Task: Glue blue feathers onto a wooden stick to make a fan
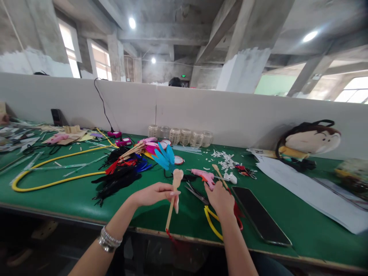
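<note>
My left hand [161, 194] pinches a wooden stick [170, 213] upright, its pale rounded head at the top and a red tassel [172, 235] hanging from the lower end. A pink glue gun [205, 176] lies low over the table with its nozzle pointing left. Its handle is in the closed fingers of my right hand [220, 197]. Scissors [198, 193] with yellow handles rest between my hands. Just behind the right hand is another wooden stick [216, 168]. Turquoise feathers [164, 156] fan out behind the left hand's stick.
Black, red and pink feathers [123, 168] lie left beside a yellow tube [57, 155]. Several clear jars [185, 137] line the back partition. White scraps [225, 159] are scattered behind the glue gun. At right are a phone [260, 214], paper [304, 191] and a cartoon-face bag [310, 142].
</note>
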The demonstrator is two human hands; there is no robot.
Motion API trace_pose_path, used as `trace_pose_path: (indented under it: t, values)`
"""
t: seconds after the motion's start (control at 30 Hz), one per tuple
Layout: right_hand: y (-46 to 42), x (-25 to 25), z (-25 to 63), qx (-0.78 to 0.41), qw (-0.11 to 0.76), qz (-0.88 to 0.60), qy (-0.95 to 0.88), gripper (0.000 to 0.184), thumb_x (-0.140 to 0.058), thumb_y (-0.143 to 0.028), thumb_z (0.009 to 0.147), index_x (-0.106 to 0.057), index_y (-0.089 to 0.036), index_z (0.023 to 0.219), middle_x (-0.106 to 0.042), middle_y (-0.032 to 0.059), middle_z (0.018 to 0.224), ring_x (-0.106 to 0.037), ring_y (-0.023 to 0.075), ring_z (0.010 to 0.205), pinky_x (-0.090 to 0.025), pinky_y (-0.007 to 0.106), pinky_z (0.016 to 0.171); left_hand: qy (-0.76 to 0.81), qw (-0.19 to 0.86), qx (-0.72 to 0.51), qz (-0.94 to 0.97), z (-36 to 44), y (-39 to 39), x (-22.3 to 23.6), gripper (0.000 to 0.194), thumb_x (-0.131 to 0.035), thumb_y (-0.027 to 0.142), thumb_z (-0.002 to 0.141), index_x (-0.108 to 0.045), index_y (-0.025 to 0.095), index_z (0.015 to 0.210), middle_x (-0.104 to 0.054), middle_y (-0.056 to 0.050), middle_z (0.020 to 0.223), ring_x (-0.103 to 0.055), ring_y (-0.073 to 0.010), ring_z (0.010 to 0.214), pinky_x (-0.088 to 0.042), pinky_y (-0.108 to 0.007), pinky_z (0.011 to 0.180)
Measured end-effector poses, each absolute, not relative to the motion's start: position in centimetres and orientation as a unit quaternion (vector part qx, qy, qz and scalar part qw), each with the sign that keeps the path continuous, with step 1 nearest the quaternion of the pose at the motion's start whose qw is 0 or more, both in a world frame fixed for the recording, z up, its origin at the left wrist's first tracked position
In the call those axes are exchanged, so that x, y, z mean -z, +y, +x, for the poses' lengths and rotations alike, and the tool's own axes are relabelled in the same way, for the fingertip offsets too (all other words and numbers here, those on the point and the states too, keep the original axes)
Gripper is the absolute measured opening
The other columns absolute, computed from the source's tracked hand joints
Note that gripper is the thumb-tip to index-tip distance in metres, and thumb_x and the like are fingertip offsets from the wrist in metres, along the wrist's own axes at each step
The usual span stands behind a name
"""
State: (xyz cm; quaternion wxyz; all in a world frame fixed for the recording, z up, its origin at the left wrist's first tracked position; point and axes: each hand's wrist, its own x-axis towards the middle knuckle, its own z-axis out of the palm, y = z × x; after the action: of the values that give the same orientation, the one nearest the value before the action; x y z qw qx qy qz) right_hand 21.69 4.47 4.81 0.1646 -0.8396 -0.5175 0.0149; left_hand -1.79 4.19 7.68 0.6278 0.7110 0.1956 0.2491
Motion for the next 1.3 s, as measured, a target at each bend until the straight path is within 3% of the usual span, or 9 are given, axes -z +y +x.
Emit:
trace_pose_path:
  t: [0.07, 0.2, 0.37, 0.5, 0.6, 0.73, 0.87, 1.03, 1.3]
  values:
    - [4.5, -4.6, 21.9, -0.026, 0.187, -0.838, -0.512, 0.032, -0.040, -0.037, 0.080, -0.051, -0.008, 0.088, -0.061, 0.0229, 0.086, -0.057, 0.0349, 0.089, -0.036, 0.048, 0.077, 0.208, 0.654, -0.270, 0.676, -1.7, 2.7, -7.6, 0.028, -0.050, 0.041, 0.078, -0.059, 0.015, 0.071, -0.064, -0.005, 0.071, -0.061, -0.0171, 0.071, -0.045, -0.030, 0.073]
    - [4.7, -4.3, 22.7, -0.062, 0.271, -0.822, -0.497, 0.029, -0.041, -0.036, 0.077, -0.054, -0.011, 0.079, -0.062, 0.0197, 0.079, -0.058, 0.0333, 0.085, -0.037, 0.050, 0.076, 0.285, 0.661, -0.364, 0.591, -1.5, 0.9, -5.7, 0.028, -0.056, 0.043, 0.073, -0.048, 0.016, 0.068, -0.059, 0.000, 0.058, -0.059, -0.0126, 0.051, -0.046, -0.023, 0.050]
    - [5.0, -4.4, 23.1, -0.127, 0.431, -0.749, -0.487, 0.045, -0.034, -0.049, 0.077, -0.052, -0.012, 0.096, -0.060, 0.0094, 0.084, -0.058, 0.0192, 0.072, -0.046, 0.033, 0.064, 0.371, 0.616, -0.483, 0.500, -1.2, 0.8, -2.2, 0.037, -0.058, 0.050, 0.068, -0.043, 0.016, 0.067, -0.054, 0.005, 0.052, -0.051, -0.0074, 0.038, -0.039, -0.017, 0.036]
    - [3.9, -5.7, 21.9, -0.282, 0.653, -0.540, -0.451, 0.042, -0.054, -0.045, 0.065, -0.051, -0.017, 0.096, -0.055, 0.0010, 0.081, -0.051, 0.0103, 0.060, -0.046, 0.027, 0.062, 0.393, 0.591, -0.496, 0.501, -1.0, 0.9, -1.2, 0.035, -0.056, 0.050, 0.069, -0.043, 0.017, 0.069, -0.054, 0.005, 0.055, -0.051, -0.0084, 0.038, -0.042, -0.019, 0.036]
    - [2.5, -7.0, 20.3, -0.359, 0.708, -0.424, -0.435, 0.027, -0.062, -0.033, 0.062, -0.053, -0.020, 0.085, -0.050, -0.0027, 0.071, -0.045, 0.0073, 0.053, -0.044, 0.024, 0.056, 0.408, 0.561, -0.495, 0.523, -0.9, 0.6, -1.3, 0.034, -0.054, 0.049, 0.071, -0.043, 0.018, 0.067, -0.052, 0.005, 0.055, -0.049, -0.0083, 0.040, -0.043, -0.020, 0.036]
    - [1.2, -8.1, 18.5, -0.399, 0.710, -0.362, -0.454, 0.021, -0.058, -0.036, 0.070, -0.052, -0.020, 0.081, -0.035, -0.0075, 0.055, -0.033, 0.0042, 0.041, -0.031, 0.018, 0.037, 0.408, 0.541, -0.488, 0.550, -1.2, 0.4, -1.2, 0.032, -0.053, 0.048, 0.072, -0.043, 0.018, 0.066, -0.048, 0.005, 0.052, -0.045, -0.0081, 0.041, -0.041, -0.019, 0.038]
    - [1.1, -7.9, 17.9, -0.354, 0.701, -0.430, -0.445, 0.030, -0.058, -0.046, 0.069, -0.049, -0.019, 0.079, -0.033, -0.0100, 0.046, -0.029, 0.0040, 0.032, -0.023, 0.017, 0.029, 0.407, 0.512, -0.475, 0.589, -1.5, 0.2, -1.0, 0.031, -0.053, 0.046, 0.073, -0.044, 0.018, 0.064, -0.043, 0.006, 0.049, -0.042, -0.0076, 0.043, -0.036, -0.018, 0.040]
    - [0.8, -7.7, 17.8, -0.106, 0.643, -0.567, -0.503, 0.033, -0.062, -0.043, 0.063, -0.053, -0.015, 0.079, -0.049, -0.0034, 0.056, -0.043, 0.0077, 0.041, -0.036, 0.020, 0.037, 0.409, 0.495, -0.476, 0.601, -1.5, 0.2, -1.1, 0.031, -0.051, 0.045, 0.075, -0.043, 0.018, 0.063, -0.042, 0.006, 0.051, -0.040, -0.0076, 0.045, -0.034, -0.018, 0.043]
    - [0.5, -6.5, 18.2, 0.249, 0.476, -0.525, -0.659, 0.034, -0.055, -0.041, 0.070, -0.049, -0.016, 0.092, -0.061, 0.0063, 0.074, -0.056, 0.0144, 0.056, -0.045, 0.024, 0.050, 0.412, 0.481, -0.481, 0.606, -1.4, 0.3, -0.8, 0.030, -0.051, 0.044, 0.076, -0.044, 0.017, 0.064, -0.040, 0.006, 0.052, -0.037, -0.0078, 0.047, -0.030, -0.018, 0.044]
